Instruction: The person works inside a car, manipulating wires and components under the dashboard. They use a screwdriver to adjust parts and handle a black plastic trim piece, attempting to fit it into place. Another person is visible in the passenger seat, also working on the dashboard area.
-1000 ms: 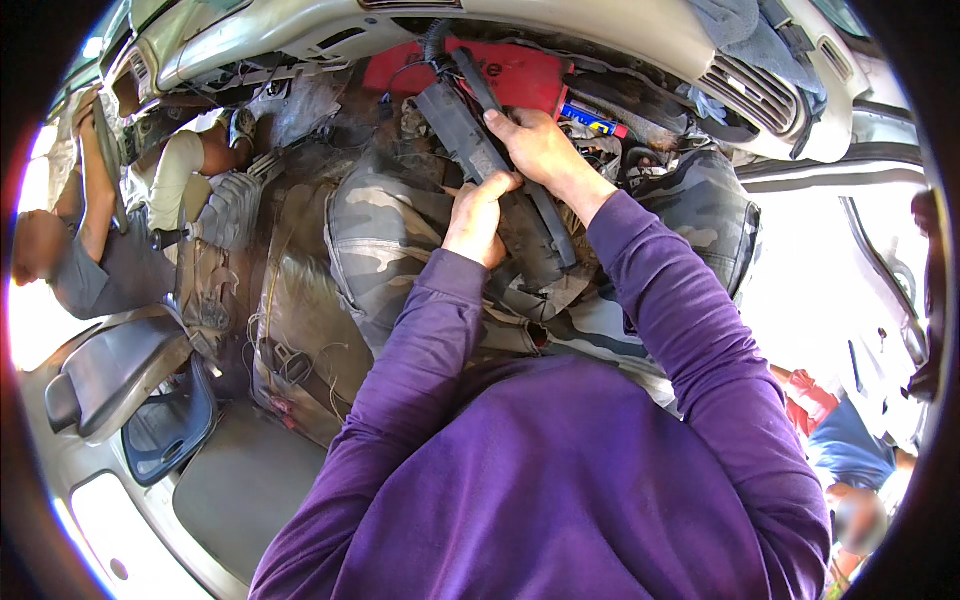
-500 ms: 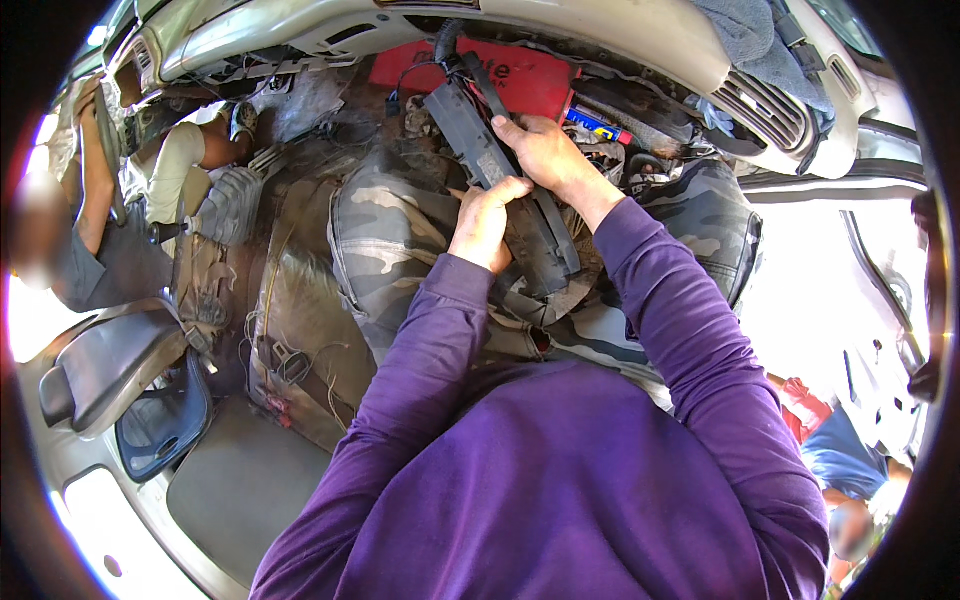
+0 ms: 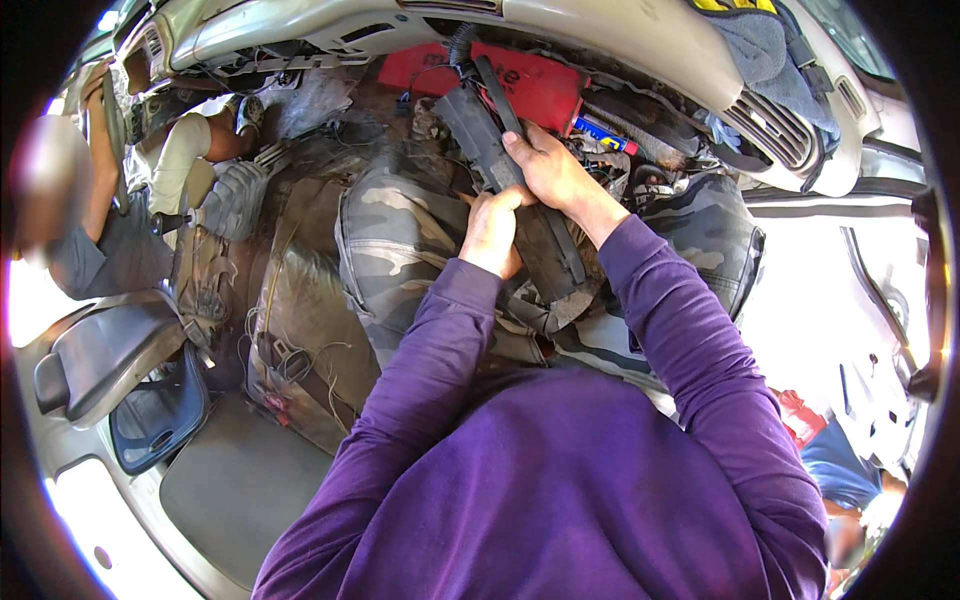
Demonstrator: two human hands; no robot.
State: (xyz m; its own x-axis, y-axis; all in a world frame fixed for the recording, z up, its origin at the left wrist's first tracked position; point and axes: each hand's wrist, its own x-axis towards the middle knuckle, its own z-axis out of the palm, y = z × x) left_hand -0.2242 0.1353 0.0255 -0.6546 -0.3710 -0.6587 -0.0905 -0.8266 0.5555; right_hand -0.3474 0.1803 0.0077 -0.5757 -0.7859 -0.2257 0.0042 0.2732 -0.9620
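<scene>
Head view: your left hand [image 3: 493, 234] and right hand [image 3: 548, 173] both grasp a long black plastic housing [image 3: 478, 140] between your grey camouflage-patterned trouser legs [image 3: 400, 215].

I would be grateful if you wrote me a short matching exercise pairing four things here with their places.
1. black plastic housing
2. red panel
3. grey-blue cloth
4. pleated grey boot

A. on the right end of the dashboard
B. left of the camouflage trousers
C. in the left hand and right hand
D. just below the dashboard's middle

Pairs: 1-C; 2-D; 3-A; 4-B
</scene>
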